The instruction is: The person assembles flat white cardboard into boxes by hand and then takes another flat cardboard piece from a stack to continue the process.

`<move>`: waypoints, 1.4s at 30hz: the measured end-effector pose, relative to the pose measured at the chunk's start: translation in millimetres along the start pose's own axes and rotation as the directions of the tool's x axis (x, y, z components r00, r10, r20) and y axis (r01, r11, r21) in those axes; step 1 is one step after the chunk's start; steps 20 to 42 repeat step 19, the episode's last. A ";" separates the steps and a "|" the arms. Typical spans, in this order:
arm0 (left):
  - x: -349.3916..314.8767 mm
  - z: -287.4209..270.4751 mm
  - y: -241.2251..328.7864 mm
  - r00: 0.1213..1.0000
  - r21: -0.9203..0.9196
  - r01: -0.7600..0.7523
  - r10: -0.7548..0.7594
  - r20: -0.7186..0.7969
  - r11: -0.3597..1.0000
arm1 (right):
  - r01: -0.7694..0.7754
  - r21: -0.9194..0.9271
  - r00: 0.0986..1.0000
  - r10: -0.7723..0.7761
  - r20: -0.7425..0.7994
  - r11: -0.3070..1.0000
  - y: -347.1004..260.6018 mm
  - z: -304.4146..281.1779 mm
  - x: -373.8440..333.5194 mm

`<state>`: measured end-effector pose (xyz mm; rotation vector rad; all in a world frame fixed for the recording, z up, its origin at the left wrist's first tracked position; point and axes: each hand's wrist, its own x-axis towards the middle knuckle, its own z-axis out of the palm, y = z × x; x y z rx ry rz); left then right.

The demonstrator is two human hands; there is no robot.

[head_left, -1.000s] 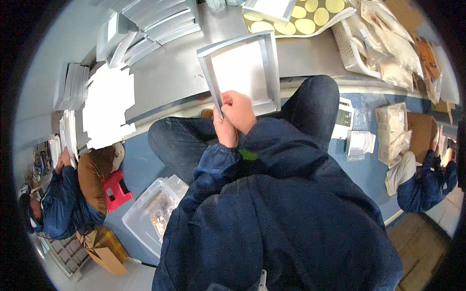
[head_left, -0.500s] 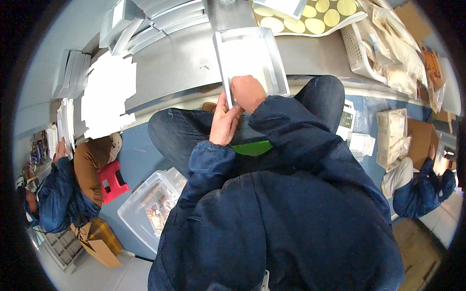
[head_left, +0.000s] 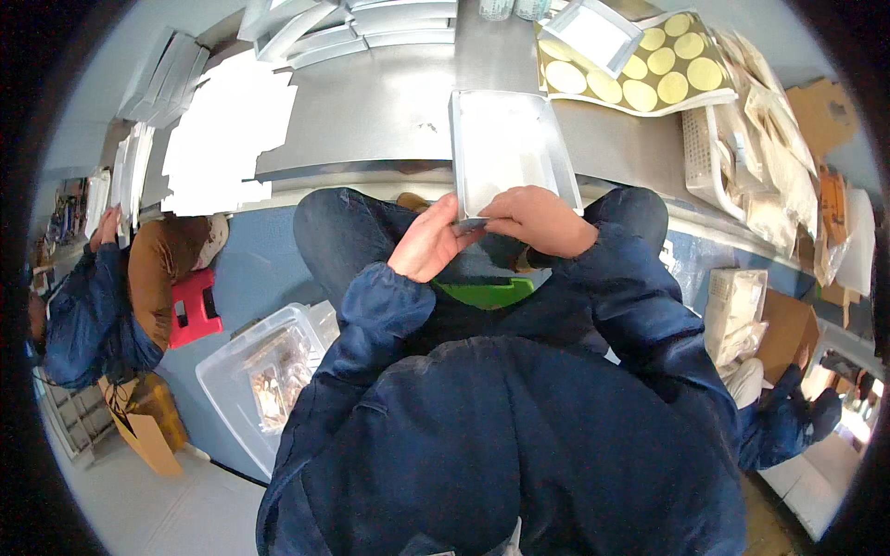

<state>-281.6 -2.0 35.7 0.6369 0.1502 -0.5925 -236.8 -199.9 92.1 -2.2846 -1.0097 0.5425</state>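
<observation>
A shallow open box point(head_left: 513, 139), white inside with grey walls, lies partly over the near edge of the metal table. Its near end juts out above my lap. My left hand point(head_left: 429, 241) grips the near left corner, thumb up along the wall and fingers underneath. My right hand point(head_left: 540, 221) is closed on the near wall, its fingertips pressing the edge close to my left fingers. Nothing lies inside the box. Part of the near wall is hidden by my right hand.
Flat white card blanks point(head_left: 227, 134) lie on the metal table point(head_left: 371, 102) at left, with stacked grey boxes point(head_left: 403, 20) behind. At right are a dotted cloth point(head_left: 663, 65) and a white basket point(head_left: 709, 162) of packets. A clear bin point(head_left: 250, 380) stands on the floor; co-workers sit on both sides.
My right hand has drawn back from inside the box to its near wall. My left hand stays at the near left corner. The whole view has shifted.
</observation>
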 end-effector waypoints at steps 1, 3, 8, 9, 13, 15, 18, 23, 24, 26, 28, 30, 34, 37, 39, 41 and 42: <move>2.3 2.6 0.2 0.999 0.115 0.036 -0.031 -0.044 0.993 | 0.007 -0.006 1.000 -0.007 0.007 1.000 -0.4 1.9 1.3; 3.9 9.1 -0.7 0.995 0.101 0.027 -0.017 -0.098 0.995 | -0.006 -0.319 0.994 -0.028 -0.101 0.948 -5.9 11.0 -0.7; 25.5 4.4 12.5 0.987 -0.003 0.016 -0.017 -0.161 1.000 | -0.021 -0.500 0.807 -0.280 -0.520 0.866 -9.6 20.3 2.6; 32.4 1.3 13.6 0.983 -0.009 0.004 -0.006 -0.186 1.000 | -0.009 -0.509 0.805 -0.296 -0.514 0.861 -4.9 21.0 6.8; 55.1 12.5 31.0 0.958 0.018 -0.059 0.062 -0.281 0.998 | -0.027 -0.641 0.755 -0.404 -0.516 0.767 25.4 18.8 24.1; 67.7 -7.1 30.3 0.954 0.028 -0.085 0.090 -0.286 0.996 | -0.003 -0.652 0.738 -0.438 -0.514 0.759 37.4 20.5 35.3; 81.5 -15.4 31.0 0.921 0.137 -0.071 0.118 -0.371 0.988 | 0.037 -0.621 0.810 -0.388 -0.441 0.783 59.6 21.9 40.0; 82.3 -15.1 29.6 0.903 0.152 -0.056 0.115 -0.414 0.987 | 0.049 -0.594 0.831 -0.362 -0.421 0.803 64.6 25.8 41.2; 82.3 -15.1 29.6 0.903 0.152 -0.056 0.115 -0.414 0.987 | 0.049 -0.594 0.831 -0.362 -0.421 0.803 64.6 25.8 41.2; 82.3 -15.1 29.6 0.903 0.152 -0.056 0.115 -0.414 0.987 | 0.049 -0.594 0.831 -0.362 -0.421 0.803 64.6 25.8 41.2; 82.3 -15.1 29.6 0.903 0.152 -0.056 0.115 -0.414 0.987 | 0.049 -0.594 0.831 -0.362 -0.421 0.803 64.6 25.8 41.2; 82.3 -15.1 29.6 0.903 0.152 -0.056 0.115 -0.414 0.987 | 0.049 -0.594 0.831 -0.362 -0.421 0.803 64.6 25.8 41.2; 82.3 -15.1 29.6 0.903 0.152 -0.056 0.115 -0.414 0.987 | 0.049 -0.594 0.831 -0.362 -0.421 0.803 64.6 25.8 41.2; 82.3 -15.1 29.6 0.903 0.152 -0.056 0.115 -0.414 0.987 | 0.049 -0.594 0.831 -0.362 -0.421 0.803 64.6 25.8 41.2; 82.3 -15.1 29.6 0.903 0.152 -0.056 0.115 -0.414 0.987 | 0.049 -0.594 0.831 -0.362 -0.421 0.803 64.6 25.8 41.2; 82.3 -15.1 29.6 0.903 0.152 -0.056 0.115 -0.414 0.987 | 0.049 -0.594 0.831 -0.362 -0.421 0.803 64.6 25.8 41.2; 82.3 -15.1 29.6 0.903 0.152 -0.056 0.115 -0.414 0.987 | 0.049 -0.594 0.831 -0.362 -0.421 0.803 64.6 25.8 41.2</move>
